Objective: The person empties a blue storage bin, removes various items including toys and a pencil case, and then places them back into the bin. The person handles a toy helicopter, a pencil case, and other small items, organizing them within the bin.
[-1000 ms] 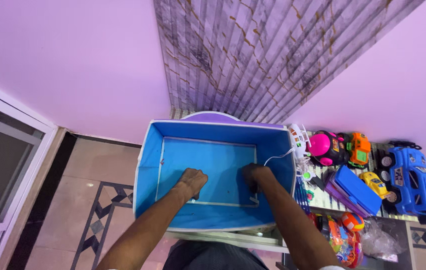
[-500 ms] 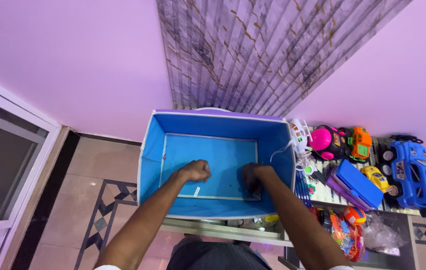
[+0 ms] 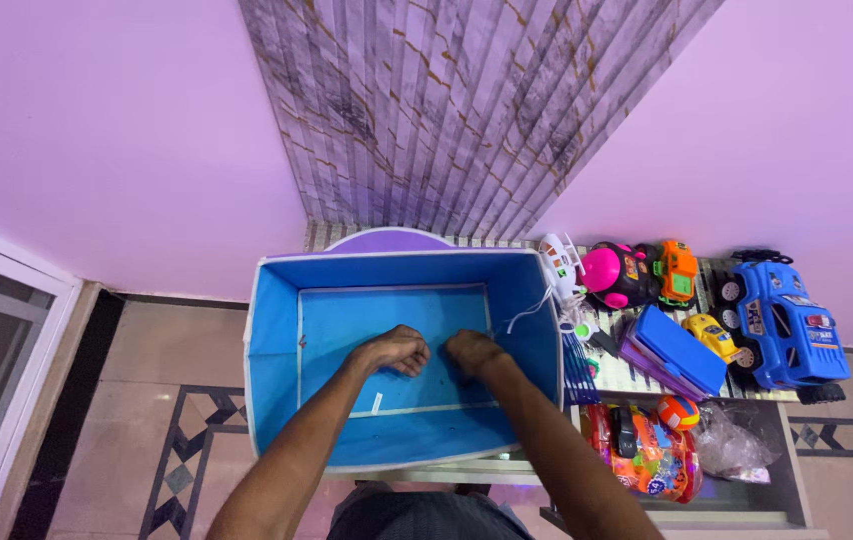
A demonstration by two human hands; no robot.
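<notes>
Both hands have drawn together since half a second back, now near-touching at mid-floor of the blue fabric bin [image 3: 277, 340]. My left hand [image 3: 397, 350] is curled in a loose fist, knuckles on the floor panel [image 3: 387, 310]; my right hand [image 3: 470, 352] presses down beside it, fingers bent, gripping nothing I can make out. Small white tag [image 3: 377, 403] lies near the front edge. Right of the bin, on the slatted surface [image 3: 637, 375]: pink round toy [image 3: 612, 275], flat blue box [image 3: 680, 350], blue plastic truck [image 3: 782, 325], and a clear packet of toys [image 3: 647, 450] below.

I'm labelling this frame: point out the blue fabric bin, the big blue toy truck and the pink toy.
blue fabric bin [image 3: 272, 340], head view, left inner wall.
big blue toy truck [image 3: 782, 325], head view, roof.
pink toy [image 3: 607, 270], head view, rounded top.
</notes>
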